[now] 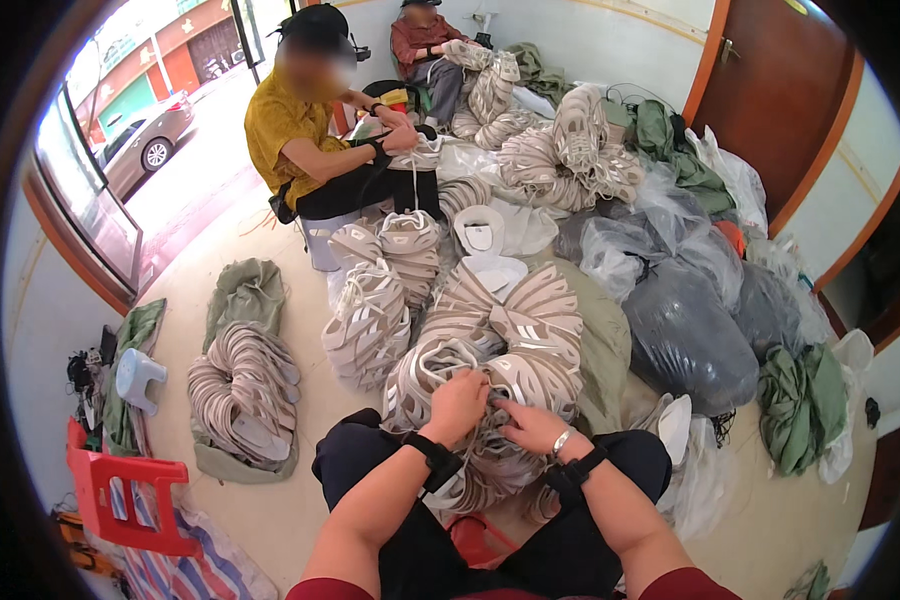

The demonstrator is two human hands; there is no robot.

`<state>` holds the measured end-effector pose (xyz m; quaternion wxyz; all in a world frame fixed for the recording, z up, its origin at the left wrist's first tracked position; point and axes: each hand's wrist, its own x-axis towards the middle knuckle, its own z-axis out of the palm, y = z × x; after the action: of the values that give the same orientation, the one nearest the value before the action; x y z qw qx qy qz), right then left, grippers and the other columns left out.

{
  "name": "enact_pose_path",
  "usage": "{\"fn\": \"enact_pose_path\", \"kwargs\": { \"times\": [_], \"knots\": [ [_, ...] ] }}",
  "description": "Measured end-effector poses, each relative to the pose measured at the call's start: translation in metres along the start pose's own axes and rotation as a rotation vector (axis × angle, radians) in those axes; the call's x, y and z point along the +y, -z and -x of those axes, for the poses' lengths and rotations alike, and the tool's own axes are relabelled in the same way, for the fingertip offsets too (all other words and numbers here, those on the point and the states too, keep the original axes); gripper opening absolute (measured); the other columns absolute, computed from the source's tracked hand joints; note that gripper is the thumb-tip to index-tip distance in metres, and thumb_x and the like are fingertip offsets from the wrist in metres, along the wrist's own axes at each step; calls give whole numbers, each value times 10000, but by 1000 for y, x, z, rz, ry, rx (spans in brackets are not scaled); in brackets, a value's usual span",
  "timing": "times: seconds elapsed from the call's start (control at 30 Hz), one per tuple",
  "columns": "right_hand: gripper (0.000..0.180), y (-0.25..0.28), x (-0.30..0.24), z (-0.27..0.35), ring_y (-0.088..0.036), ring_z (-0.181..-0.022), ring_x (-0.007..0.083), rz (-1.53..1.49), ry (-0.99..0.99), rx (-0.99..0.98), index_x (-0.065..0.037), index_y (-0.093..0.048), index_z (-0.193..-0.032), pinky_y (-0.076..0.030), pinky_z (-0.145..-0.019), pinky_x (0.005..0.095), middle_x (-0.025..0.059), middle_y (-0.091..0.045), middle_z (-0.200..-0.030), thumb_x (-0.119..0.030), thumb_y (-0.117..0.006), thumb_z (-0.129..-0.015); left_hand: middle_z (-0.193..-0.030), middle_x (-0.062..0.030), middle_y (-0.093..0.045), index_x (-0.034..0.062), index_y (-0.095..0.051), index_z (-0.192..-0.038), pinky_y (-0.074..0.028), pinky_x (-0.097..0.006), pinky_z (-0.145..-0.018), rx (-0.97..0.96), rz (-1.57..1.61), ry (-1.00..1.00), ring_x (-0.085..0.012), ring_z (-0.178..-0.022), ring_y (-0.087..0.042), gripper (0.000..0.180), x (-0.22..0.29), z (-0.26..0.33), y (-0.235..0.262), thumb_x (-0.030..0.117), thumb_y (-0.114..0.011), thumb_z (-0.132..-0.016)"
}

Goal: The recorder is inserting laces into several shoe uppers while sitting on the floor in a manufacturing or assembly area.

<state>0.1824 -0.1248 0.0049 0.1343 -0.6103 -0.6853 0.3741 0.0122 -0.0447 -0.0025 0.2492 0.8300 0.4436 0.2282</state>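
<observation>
Uppers (540,345), beige and white, sit in one big fanned pile right between the wearer's knees, and here's where the action is! Left hand (457,405) comes in on the near side of the pile, fingers bent down; right hand (535,428) meets it from the other side, silver bracelet (561,442) showing, fingertips close to the left's. Both are on the uppers, but the fingers cover the spot, so I can't tell whether either grip is clenched or on what, perhaps a lace. Over to the left, a ring of uppers (240,390) lies on a green sack (245,300), near a pale blue stool (142,380). On the right, dark plastic bags (690,330) bulge in a heap. Up ahead, a co-worker in a yellow shirt (280,120) sits handling a white upper (418,155); another person (415,40) sits farther back.
</observation>
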Motion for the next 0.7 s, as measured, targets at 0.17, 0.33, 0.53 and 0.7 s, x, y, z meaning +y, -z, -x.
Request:
{"fn": "enact_pose_path", "kwargs": {
  "times": [0.17, 0.33, 0.53, 0.7],
  "knots": [
    [525, -14, -7, -3, -640, -864, 387, 38, 94, -133, -124, -446, -1360, -498, -770, 469, 197, -676, -926, -261, -576, -870, -965, -131, -631, 83, -635, -961, -485, -453, -779, 198, 5, -30, -371, -909, -591, 150, -13, 13, 48, 133, -621, -820],
    [496, -9, 7, 8, -647, -901, 379, 52, 54, -182, -118, -490, -1326, -502, -805, 453, 192, -684, -964, -248, -590, -858, -1217, -178, -561, 87, -575, -1223, -437, -483, -913, 354, -131, -8, -382, -1112, -521, 455, -35, 16, 54, 202, -669, -793],
    [476, -28, 27, 0, -638, -966, 367, 68, 13, -208, -87, -554, -1282, -493, -854, 431, 181, -680, -1034, -307, -575, -861, -1300, -211, -508, 62, -466, -1340, -399, -496, -982, 300, -199, 155, -402, -1185, -489, 618, -78, 44, 55, 295, -677, -808],
    [408, -21, 33, -6, -640, -966, 350, 54, -15, -185, -44, -646, -1144, -495, -854, 401, 178, -685, -1013, -325, -584, -856, -1317, -230, -495, 38, -404, -1374, -409, -488, -977, 110, -224, 289, -424, -1170, -503, 698, -94, 57, 51, 376, -657, -818]
  ]
}}
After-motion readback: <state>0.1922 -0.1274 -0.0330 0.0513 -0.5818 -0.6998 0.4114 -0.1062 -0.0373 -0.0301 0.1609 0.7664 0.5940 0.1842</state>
